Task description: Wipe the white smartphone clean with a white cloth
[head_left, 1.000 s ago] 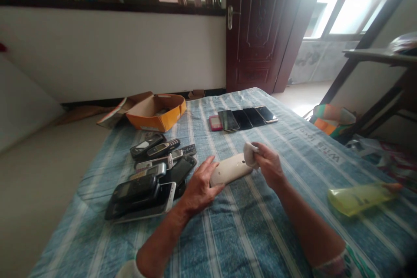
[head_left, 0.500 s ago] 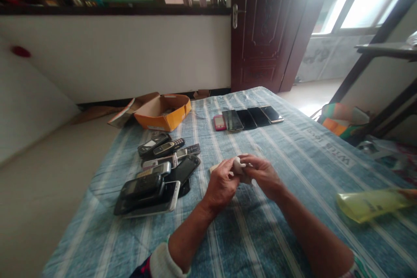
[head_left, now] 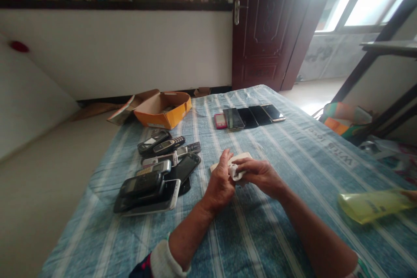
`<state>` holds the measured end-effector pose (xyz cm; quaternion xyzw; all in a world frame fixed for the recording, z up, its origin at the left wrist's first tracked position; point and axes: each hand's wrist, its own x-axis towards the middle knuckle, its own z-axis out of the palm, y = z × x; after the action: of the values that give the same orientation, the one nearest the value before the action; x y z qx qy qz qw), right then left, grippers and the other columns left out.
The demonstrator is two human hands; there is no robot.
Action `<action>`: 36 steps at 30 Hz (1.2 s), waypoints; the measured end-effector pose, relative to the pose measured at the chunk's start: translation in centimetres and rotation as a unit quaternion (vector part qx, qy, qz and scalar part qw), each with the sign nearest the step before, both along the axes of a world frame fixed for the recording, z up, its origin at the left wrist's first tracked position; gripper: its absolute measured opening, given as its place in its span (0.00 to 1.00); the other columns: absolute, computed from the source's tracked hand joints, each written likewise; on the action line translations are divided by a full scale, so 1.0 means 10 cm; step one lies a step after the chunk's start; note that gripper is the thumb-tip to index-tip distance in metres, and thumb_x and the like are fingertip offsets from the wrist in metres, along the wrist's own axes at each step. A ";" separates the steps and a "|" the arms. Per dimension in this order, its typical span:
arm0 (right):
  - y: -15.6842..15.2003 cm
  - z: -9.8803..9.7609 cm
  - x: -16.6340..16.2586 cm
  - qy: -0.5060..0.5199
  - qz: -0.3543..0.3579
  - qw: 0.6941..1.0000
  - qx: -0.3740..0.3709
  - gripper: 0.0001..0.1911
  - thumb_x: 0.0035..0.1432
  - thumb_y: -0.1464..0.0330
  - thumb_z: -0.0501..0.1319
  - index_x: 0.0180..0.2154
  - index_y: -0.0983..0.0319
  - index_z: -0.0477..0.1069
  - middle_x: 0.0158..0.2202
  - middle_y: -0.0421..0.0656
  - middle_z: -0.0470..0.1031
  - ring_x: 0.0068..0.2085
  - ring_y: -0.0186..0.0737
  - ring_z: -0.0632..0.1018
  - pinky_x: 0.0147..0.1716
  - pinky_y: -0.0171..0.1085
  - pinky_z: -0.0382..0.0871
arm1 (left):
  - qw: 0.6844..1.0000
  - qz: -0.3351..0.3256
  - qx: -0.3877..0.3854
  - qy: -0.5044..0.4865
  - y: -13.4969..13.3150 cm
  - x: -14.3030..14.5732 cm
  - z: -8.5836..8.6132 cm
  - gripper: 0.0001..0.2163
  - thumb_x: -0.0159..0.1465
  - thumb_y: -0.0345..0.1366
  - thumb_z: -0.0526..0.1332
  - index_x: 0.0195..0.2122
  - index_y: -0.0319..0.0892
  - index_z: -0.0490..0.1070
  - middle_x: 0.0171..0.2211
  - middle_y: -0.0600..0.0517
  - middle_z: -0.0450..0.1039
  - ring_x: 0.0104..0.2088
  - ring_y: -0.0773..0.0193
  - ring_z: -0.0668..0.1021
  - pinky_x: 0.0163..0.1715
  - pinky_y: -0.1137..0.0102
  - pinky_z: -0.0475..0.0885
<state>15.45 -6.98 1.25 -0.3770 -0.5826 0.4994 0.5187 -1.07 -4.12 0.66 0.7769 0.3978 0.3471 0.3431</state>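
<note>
My right hand (head_left: 263,177) pinches a crumpled white tissue (head_left: 236,173) between thumb and fingertips. Close against it, my left hand (head_left: 221,178) has its fingers stretched upward, and the tissue touches its palm side. A pale, flat, rounded-corner slab (head_left: 243,157), perhaps a phone or its cover, shows just behind both hands; they hide its near part, and I cannot tell whether either touches it. To the left lies a loose pile of old mobile phones (head_left: 141,185), some keypad and some touchscreen. Farther off, several dark smartphones (head_left: 249,117) lie in a row beside a small pink-edged device (head_left: 220,120).
An orange cardboard box (head_left: 178,115) with its flap open stands at the far left edge of the blue striped cloth (head_left: 280,234). A translucent yellow packet (head_left: 368,206) lies at the right. Behind are a brown door (head_left: 260,30) and a white wall (head_left: 130,52).
My left fingers have straightened and lifted off the tissue, while my right hand has brought it slightly left and down. More of the pale slab shows. The view has shifted slightly.
</note>
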 end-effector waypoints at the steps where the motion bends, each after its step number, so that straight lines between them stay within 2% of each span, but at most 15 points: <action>1: 0.00 0.00 0.00 0.001 -0.009 1.000 0.004 0.08 0.51 0.70 0.64 0.34 0.57 0.81 0.45 0.45 0.77 0.45 0.43 0.77 0.43 0.41 0.73 | 1.000 -0.006 0.002 0.002 0.00 0.00 -0.01 0.32 0.60 0.28 0.58 0.63 0.41 0.46 0.60 0.38 0.63 0.58 0.52 0.70 0.55 0.55 0.69; 6: 0.02 -0.04 0.00 0.001 -0.092 0.996 0.009 0.07 0.48 0.68 0.66 0.32 0.58 0.81 0.36 0.42 0.79 0.39 0.40 0.78 0.42 0.41 0.71 | 0.999 -0.004 -0.003 -0.036 0.00 0.04 -0.03 0.32 0.59 0.26 0.57 0.63 0.40 0.48 0.60 0.37 0.63 0.56 0.53 0.72 0.53 0.57 0.71; 10: 0.05 -0.08 0.02 0.005 -0.145 0.989 -0.021 0.07 0.47 0.68 0.66 0.32 0.58 0.81 0.32 0.41 0.78 0.35 0.39 0.77 0.35 0.38 0.70 | 0.997 0.037 0.006 -0.067 -0.01 0.06 0.03 0.26 0.58 0.31 0.61 0.58 0.39 0.59 0.55 0.39 0.69 0.47 0.56 0.78 0.42 0.64 0.77; 13: 0.04 -0.08 0.00 0.008 -0.156 0.987 -0.028 0.08 0.46 0.68 0.66 0.32 0.58 0.81 0.32 0.41 0.79 0.34 0.39 0.77 0.34 0.37 0.70 | 0.995 0.052 0.025 -0.077 -0.03 0.06 0.10 0.16 0.60 0.35 0.60 0.49 0.39 0.67 0.45 0.44 0.75 0.39 0.60 0.80 0.36 0.68 0.77; 18: 0.01 -0.07 -0.05 -0.006 -0.128 0.990 -0.053 0.08 0.45 0.69 0.66 0.31 0.60 0.81 0.28 0.40 0.78 0.30 0.36 0.75 0.32 0.36 0.69 | 0.995 0.068 0.048 -0.063 -0.03 0.04 0.16 0.08 0.62 0.36 0.57 0.38 0.40 0.74 0.33 0.49 0.76 0.34 0.63 0.78 0.38 0.69 0.74; 22: 0.00 -0.08 -0.07 0.002 -0.110 0.992 -0.060 0.09 0.43 0.70 0.67 0.32 0.61 0.80 0.27 0.38 0.77 0.28 0.35 0.74 0.30 0.35 0.68 | 0.993 0.069 -0.041 -0.091 0.00 0.03 0.16 0.09 0.62 0.38 0.57 0.33 0.39 0.75 0.30 0.51 0.75 0.31 0.64 0.76 0.33 0.71 0.73; 26: -0.01 -0.04 -0.05 -0.047 -0.082 0.995 -0.028 0.08 0.45 0.72 0.65 0.31 0.60 0.79 0.27 0.38 0.75 0.30 0.35 0.74 0.31 0.35 0.68 | 0.983 0.069 -0.123 -0.119 0.00 0.02 0.17 0.10 0.59 0.39 0.59 0.28 0.38 0.74 0.25 0.53 0.72 0.27 0.67 0.73 0.26 0.75 0.69; 29: -0.01 -0.01 -0.03 -0.063 -0.061 0.996 0.006 0.09 0.45 0.73 0.65 0.32 0.60 0.79 0.36 0.42 0.76 0.37 0.38 0.75 0.38 0.37 0.70 | 0.976 0.071 -0.155 -0.137 0.00 0.02 0.18 0.10 0.58 0.40 0.60 0.27 0.38 0.74 0.24 0.54 0.71 0.25 0.68 0.72 0.24 0.76 0.68; 32: -0.01 -0.01 -0.02 -0.050 -0.055 0.997 0.002 0.08 0.45 0.73 0.66 0.31 0.60 0.79 0.47 0.45 0.73 0.43 0.40 0.76 0.41 0.38 0.70 | 0.966 0.069 -0.192 -0.157 0.00 0.04 0.18 0.10 0.57 0.41 0.61 0.27 0.38 0.73 0.23 0.54 0.70 0.25 0.68 0.71 0.23 0.76 0.68; 36: 0.00 -0.05 -0.02 0.009 -0.036 0.999 -0.009 0.07 0.44 0.72 0.67 0.30 0.59 0.80 0.42 0.44 0.77 0.42 0.41 0.77 0.43 0.40 0.71 | 0.954 0.082 -0.232 -0.173 0.01 0.05 0.15 0.12 0.53 0.43 0.65 0.26 0.38 0.71 0.21 0.55 0.69 0.22 0.69 0.70 0.22 0.76 0.67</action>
<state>15.25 -6.99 0.71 -0.3977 -0.5597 0.4890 0.5380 -0.54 -4.00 2.18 0.5683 0.4643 0.4017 0.5478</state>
